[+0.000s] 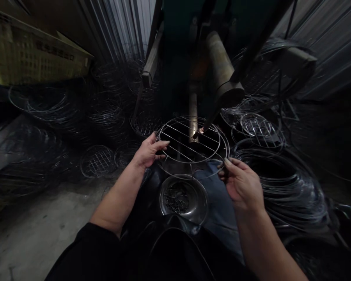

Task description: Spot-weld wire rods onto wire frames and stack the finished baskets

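Observation:
A round wire rack (190, 142) with parallel cross wires is held level in front of a welding machine. My left hand (148, 151) grips its left rim, fingers curled over the ring. My right hand (242, 180) pinches the rack's lower right rim between thumb and fingers. The machine's electrode tip (199, 131) touches the rack near its far side, below a brass-coloured cylinder (220, 68). Just below the rack sits a metal bowl (183, 200) with several small wire pieces in it.
Heaps of finished wire racks (259, 128) and wire rings (283, 187) lie to the right. More racks (98, 160) are piled on the left. A cardboard box (32, 54) stands at the upper left. Concrete floor (41, 230) shows at the lower left.

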Tool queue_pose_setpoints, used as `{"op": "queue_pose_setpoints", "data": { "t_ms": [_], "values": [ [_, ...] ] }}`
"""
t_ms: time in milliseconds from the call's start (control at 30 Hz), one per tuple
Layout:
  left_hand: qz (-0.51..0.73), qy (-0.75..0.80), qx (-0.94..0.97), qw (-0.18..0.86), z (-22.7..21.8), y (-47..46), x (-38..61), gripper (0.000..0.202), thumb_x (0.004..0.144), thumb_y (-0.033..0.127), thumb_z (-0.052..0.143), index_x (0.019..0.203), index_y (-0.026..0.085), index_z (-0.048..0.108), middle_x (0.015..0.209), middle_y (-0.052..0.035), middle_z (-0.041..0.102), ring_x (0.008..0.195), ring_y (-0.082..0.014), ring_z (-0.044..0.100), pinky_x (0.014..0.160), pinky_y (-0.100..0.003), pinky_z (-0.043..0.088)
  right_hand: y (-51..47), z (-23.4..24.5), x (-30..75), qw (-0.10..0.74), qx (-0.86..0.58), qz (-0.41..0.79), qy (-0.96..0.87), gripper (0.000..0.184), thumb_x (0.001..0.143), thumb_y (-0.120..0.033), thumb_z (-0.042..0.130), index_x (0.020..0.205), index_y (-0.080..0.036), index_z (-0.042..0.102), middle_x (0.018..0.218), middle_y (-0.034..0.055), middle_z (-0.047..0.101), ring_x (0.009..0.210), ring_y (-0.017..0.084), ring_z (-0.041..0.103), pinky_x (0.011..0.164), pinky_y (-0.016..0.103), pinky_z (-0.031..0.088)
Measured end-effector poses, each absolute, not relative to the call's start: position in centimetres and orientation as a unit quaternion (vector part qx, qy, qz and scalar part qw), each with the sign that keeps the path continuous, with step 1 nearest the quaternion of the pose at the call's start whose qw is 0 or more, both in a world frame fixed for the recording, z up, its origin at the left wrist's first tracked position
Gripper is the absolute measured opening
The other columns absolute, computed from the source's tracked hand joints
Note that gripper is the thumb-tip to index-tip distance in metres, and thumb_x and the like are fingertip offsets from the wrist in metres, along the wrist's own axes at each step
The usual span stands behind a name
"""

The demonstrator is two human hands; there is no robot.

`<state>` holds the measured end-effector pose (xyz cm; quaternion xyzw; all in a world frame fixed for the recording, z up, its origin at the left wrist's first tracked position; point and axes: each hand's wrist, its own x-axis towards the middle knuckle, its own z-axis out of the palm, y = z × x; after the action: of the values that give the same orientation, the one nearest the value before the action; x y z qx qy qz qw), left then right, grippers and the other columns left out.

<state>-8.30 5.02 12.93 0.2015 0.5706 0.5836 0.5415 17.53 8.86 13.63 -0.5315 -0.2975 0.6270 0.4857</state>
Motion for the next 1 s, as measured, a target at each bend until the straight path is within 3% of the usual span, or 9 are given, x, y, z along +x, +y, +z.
{"op": "queue_pose_setpoints", "data": {
  "t_ms": [133,267,333,433,500,567,767,1000],
  "values": [
    [0.66,0.532,0.158,0.507,13.2,5.3,-7.0,0.069,0.053,0.02,0.084,0.117,0.023,0.057,0.102,-0.0011,0.059,0.074,-0.0099,0.062,0.059,-0.021,0.049,8.1,14.3,17.6,0.512,-0.53,0.604,-0.303,0.048,0.04,-0.032,0.09,0.075,-0.015,0.063,0.055,-0.0015,0.063,0.041,0.01,0.055,0.039,0.019,0.042],
    [0.724,0.509,0.118,0.45,12.9,7.4,-6.5,0.06,0.056,0.016,0.083,0.111,0.014,0.059,0.082,0.0002,0.061,0.067,-0.0065,0.058,0.063,-0.018,0.047,9.6,14.2,16.8,0.535,-0.504,0.612,-0.291,0.045,0.041,-0.028,0.089,0.073,-0.014,0.062,0.053,-0.0018,0.063,0.041,0.01,0.055,0.039,0.019,0.044],
    [0.726,0.52,0.11,0.436,12.7,8.6,-6.6,0.057,0.058,0.02,0.084,0.11,0.014,0.061,0.083,-0.0009,0.063,0.069,-0.0074,0.058,0.065,-0.019,0.047,11.2,14.1,16.2,0.546,-0.5,0.609,-0.284,0.042,0.042,-0.026,0.088,0.071,-0.014,0.06,0.051,-0.0025,0.061,0.039,0.01,0.054,0.037,0.019,0.042],
    [0.695,0.541,0.13,0.455,12.9,9.6,-6.8,0.073,0.058,0.026,0.085,0.125,0.025,0.056,0.104,-0.0029,0.064,0.085,-0.013,0.062,0.069,-0.024,0.05,13.6,14.2,15.4,0.562,-0.49,0.598,-0.293,0.037,0.046,-0.024,0.086,0.07,-0.015,0.059,0.051,-0.0033,0.06,0.037,0.01,0.053,0.034,0.019,0.04],
    [0.685,0.54,0.137,0.47,13.3,9.9,-6.8,0.091,0.055,0.021,0.086,0.135,0.034,0.046,0.117,-0.0021,0.06,0.094,-0.0149,0.062,0.072,-0.025,0.051,14.7,14.1,15.0,0.566,-0.478,0.599,-0.304,0.034,0.049,-0.023,0.084,0.07,-0.015,0.059,0.051,-0.0032,0.06,0.037,0.01,0.053,0.033,0.018,0.039],
    [0.703,0.535,0.123,0.452,13.5,10.1,-6.6,0.098,0.053,0.014,0.084,0.139,0.035,0.041,0.119,-0.0017,0.059,0.093,-0.0133,0.062,0.073,-0.023,0.051,15.3,13.8,14.5,0.562,-0.474,0.604,-0.308,0.032,0.05,-0.023,0.083,0.069,-0.014,0.06,0.051,-0.0031,0.061,0.037,0.01,0.053,0.033,0.016,0.038],
    [0.718,0.541,0.104,0.426,13.0,10.6,-6.0,0.068,0.057,0.02,0.081,0.12,0.03,0.057,0.099,0.0024,0.061,0.078,-0.0088,0.06,0.067,-0.022,0.049,15.2,11.9,13.7,0.574,-0.46,0.603,-0.308,0.035,0.049,-0.03,0.084,0.07,-0.015,0.061,0.052,-0.0053,0.059,0.039,0.008,0.054,0.036,0.015,0.04],
    [0.738,0.51,0.097,0.431,12.9,11.3,-6.8,0.055,0.049,0.016,0.081,0.1,0.023,0.061,0.082,0.0046,0.058,0.068,-0.0063,0.058,0.063,-0.019,0.046,13.9,12.5,15.8,0.627,-0.455,0.525,-0.351,0.034,0.05,-0.027,0.087,0.077,-0.014,0.071,0.061,0.0007,0.068,0.048,0.013,0.062,0.045,0.022,0.051]
  ]
}}
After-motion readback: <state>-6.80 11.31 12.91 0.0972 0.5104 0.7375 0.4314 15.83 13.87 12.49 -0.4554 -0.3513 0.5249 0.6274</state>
